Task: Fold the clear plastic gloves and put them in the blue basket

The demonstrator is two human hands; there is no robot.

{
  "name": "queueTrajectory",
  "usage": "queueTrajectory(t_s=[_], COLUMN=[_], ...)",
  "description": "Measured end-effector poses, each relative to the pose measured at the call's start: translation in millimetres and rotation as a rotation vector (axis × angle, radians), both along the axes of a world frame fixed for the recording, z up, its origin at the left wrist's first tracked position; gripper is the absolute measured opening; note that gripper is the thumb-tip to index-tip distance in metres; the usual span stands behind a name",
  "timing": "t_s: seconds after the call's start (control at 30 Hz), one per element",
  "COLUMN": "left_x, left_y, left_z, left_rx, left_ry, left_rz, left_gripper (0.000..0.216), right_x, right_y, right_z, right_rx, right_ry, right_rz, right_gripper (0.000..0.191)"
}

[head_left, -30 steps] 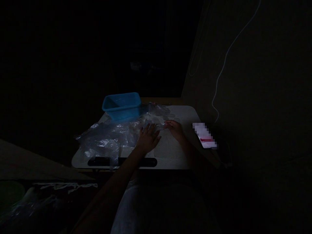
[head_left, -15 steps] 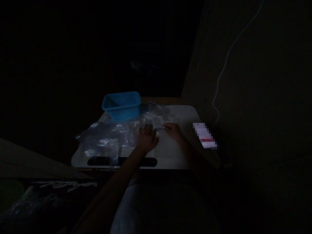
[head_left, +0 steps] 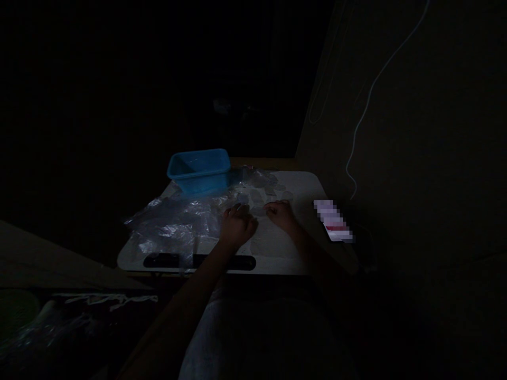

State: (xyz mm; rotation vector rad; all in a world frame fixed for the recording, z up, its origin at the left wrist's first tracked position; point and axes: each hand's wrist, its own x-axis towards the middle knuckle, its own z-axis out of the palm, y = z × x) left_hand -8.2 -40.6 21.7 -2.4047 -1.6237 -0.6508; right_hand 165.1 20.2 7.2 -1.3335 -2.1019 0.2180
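In dim light, my left hand (head_left: 238, 228) rests low over the white table (head_left: 277, 264), at the right edge of a heap of crumpled clear plastic bags (head_left: 170, 219). Its fingers are curled down with the tips hidden, closed on something I cannot make out. Just to the right, my right hand (head_left: 280, 215) has its fingers bent in a pinch. Whatever it grips, if anything, is too small and dark to name. Small clear plastic pieces (head_left: 256, 197) lie flat just beyond both hands.
A blue plastic basin (head_left: 202, 179) stands at the table's back left. Along the front edge runs a dark slot (head_left: 166, 260). A lit phone (head_left: 332, 221) lies beside the table's right side. From above hangs a white cable (head_left: 368, 97). More clear plastic (head_left: 43, 332) is at lower left.
My left hand's fingers have curled in from a more spread pose. My right hand's fingers, stretched leftward in a pinch before, are now drawn in. The light piece at their tips no longer shows.
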Motion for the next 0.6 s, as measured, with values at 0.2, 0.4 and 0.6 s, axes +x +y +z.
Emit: queueTrajectory(t_s=[0.2, 0.4, 0.6], left_x=[-0.6, -1.6, -1.0], left_y=[0.5, 1.2, 1.1], left_z=[0.3, -2.6, -1.7], left_rx=[0.009, 0.019, 0.004], left_ry=[-0.043, -0.054, -0.050], left_rz=[-0.001, -0.034, -0.005], left_gripper=[0.037, 0.042, 0.042], right_x=[0.0, -0.5, -2.2], right_y=[-1.4, -2.1, -5.8], right_z=[0.0, 0.9, 5.8], right_rx=[0.007, -0.010, -0.037], right_ry=[-0.045, -0.071, -0.100], right_rz=[0.050, 0.038, -0.004], right_gripper=[0.019, 0.019, 0.018])
